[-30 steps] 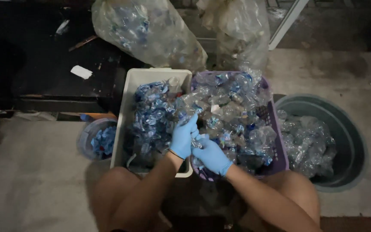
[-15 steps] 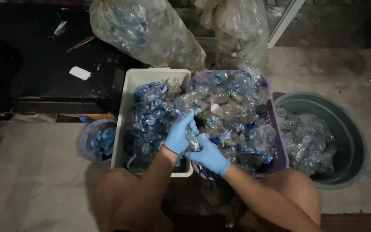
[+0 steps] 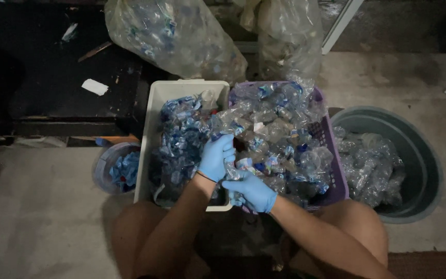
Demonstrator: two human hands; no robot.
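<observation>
Both hands wear blue gloves. My left hand (image 3: pixel 217 156) and my right hand (image 3: pixel 253 192) both grip one crushed clear plastic bottle (image 3: pixel 233 170) with a blue label, over the gap between two bins. The white bin (image 3: pixel 157 111) on the left holds torn blue labels. The purple basket (image 3: pixel 331 139) on the right is heaped with crushed clear bottles. My bare knees show at the bottom.
A round grey tub (image 3: pixel 423 160) at the right holds clear bottles. A small clear bucket (image 3: pixel 107 165) with blue caps sits left of the white bin. Two large clear sacks (image 3: pixel 174 33) of bottles stand behind. A dark low platform (image 3: pixel 37 93) lies far left.
Both hands stay together on the bottle and have shifted slightly, the left hand turning against the right as if twisting at the label.
</observation>
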